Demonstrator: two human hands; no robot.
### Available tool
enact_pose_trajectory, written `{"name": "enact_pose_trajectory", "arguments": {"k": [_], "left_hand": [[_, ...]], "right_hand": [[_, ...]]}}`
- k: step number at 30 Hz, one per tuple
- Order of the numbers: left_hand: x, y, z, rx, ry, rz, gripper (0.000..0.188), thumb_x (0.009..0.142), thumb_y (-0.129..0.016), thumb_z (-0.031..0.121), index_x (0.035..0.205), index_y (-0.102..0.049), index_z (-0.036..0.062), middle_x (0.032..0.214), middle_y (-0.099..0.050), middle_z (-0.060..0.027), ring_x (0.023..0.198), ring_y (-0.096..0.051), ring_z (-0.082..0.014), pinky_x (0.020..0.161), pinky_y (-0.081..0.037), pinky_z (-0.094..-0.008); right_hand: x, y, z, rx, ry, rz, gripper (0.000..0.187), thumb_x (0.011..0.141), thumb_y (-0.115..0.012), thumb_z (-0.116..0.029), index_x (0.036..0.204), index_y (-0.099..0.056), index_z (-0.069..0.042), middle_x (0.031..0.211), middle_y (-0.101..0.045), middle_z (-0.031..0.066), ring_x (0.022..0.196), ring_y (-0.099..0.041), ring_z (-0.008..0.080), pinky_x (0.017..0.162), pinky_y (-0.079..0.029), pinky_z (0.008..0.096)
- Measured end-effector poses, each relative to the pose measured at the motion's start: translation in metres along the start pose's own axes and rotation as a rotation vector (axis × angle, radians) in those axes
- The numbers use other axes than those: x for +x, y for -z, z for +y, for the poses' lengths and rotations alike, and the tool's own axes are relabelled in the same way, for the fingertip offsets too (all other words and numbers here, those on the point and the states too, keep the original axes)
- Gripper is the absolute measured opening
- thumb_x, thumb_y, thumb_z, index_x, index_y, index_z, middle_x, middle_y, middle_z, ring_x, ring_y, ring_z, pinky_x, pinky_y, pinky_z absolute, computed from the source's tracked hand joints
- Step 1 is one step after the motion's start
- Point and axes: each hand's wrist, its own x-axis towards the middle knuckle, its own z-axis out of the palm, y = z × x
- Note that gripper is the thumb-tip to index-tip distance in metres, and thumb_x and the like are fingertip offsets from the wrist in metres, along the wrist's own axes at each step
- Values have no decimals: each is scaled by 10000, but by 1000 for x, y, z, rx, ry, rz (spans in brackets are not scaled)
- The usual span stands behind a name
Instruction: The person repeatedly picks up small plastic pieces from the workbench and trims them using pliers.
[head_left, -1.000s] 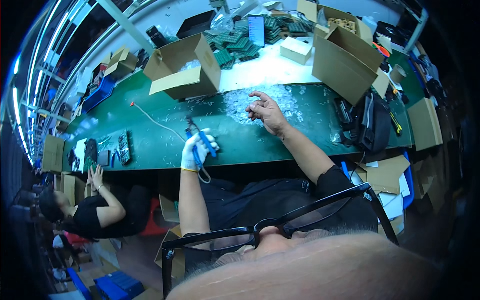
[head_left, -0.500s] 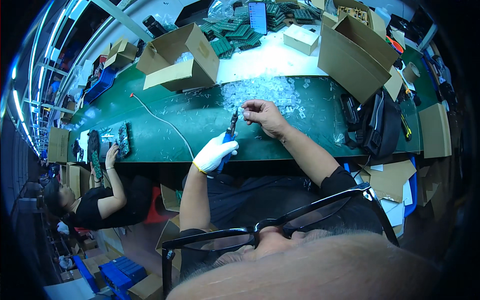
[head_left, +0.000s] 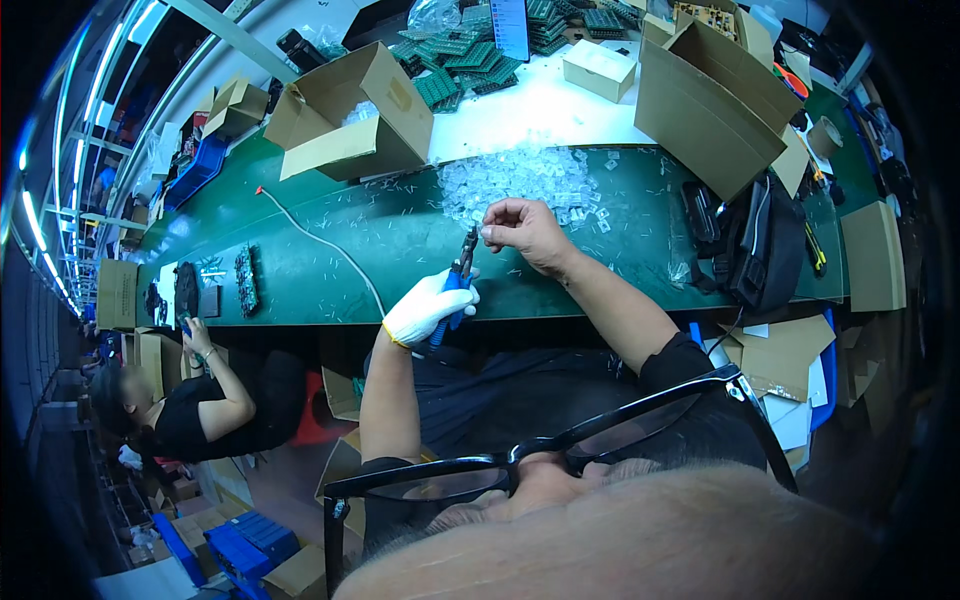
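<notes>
Between both hands, blue-handled pliers [head_left: 460,275] point at right-hand fingertips [head_left: 490,232].

Open cardboard boxes [head_left: 352,120]: three; pliers [head_left: 460,280]: one.

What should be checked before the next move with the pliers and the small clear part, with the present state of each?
1. Left hand, in a white glove, grips the blue-handled pliers: ok.
2. Right hand pinches a small clear part: cannot tell, too small to see.
3. Plier tips meet the right hand's fingertips: ok.
4. Pliers open or closed: cannot tell.
5. Pile of clear parts lies just beyond the right hand: ok.
6. Green bench surface under the hands free of boxes: ok.
</notes>
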Motion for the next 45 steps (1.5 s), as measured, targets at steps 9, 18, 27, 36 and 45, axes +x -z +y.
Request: {"name": "enact_pose_trajectory", "arguments": {"k": [9, 18, 27, 36, 45], "left_hand": [[-4, -8, 4, 298, 79, 136, 424, 990, -727, 263, 1310, -680, -11, 843, -695, -19, 709, -633, -104, 676, -526, -290], [6, 20, -37, -312, -81, 133, 336, 1024, -698, 169, 1274, -658, -52, 897, -710, -76, 751, -716, -187, 701, -599, -339], [12, 38, -60, -525, -138, 51, 415, 1041, -700, 202, 1344, -621, -71, 984, -713, -118, 846, -726, -257, 799, -626, -455], [10, 35, -55, -541, -134, 29, 413, 1038, -707, 227, 1330, -635, -57, 988, -720, -121, 849, -728, -264, 806, -623, -459], [6, 37, -57, -582, -125, 41, 406, 1033, -713, 220, 1324, -639, -53, 985, -715, -122, 854, -723, -270, 810, -615, -454]], "right_hand": [[2, 0, 3, -81, -58, -27, 138, 950, -806, -26, 1049, -728, 30, 901, -745, 77, 784, -709, 144, 718, -603, 309], [-1, -3, 22, -650, 75, -148, 164, 900, -827, -136, 1028, -780, -45, 934, -775, 90, 834, -742, 214, 763, -596, 361], [0, -16, 32, -1149, 442, -97, 238, 876, -805, -241, 1034, -765, -68, 1023, -720, 154, 972, -709, 382, 839, -567, 497], [42, -31, 33, -1512, 385, 55, 238, 919, -697, -106, 1151, -730, -68, 1047, -737, 168, 959, -735, 395, 833, -596, 504], [46, 1, 17, -1183, 592, 291, 280, 933, -706, -70, 1212, -718, -58, 968, -712, 158, 921, -743, 344, 828, -601, 465]]}}
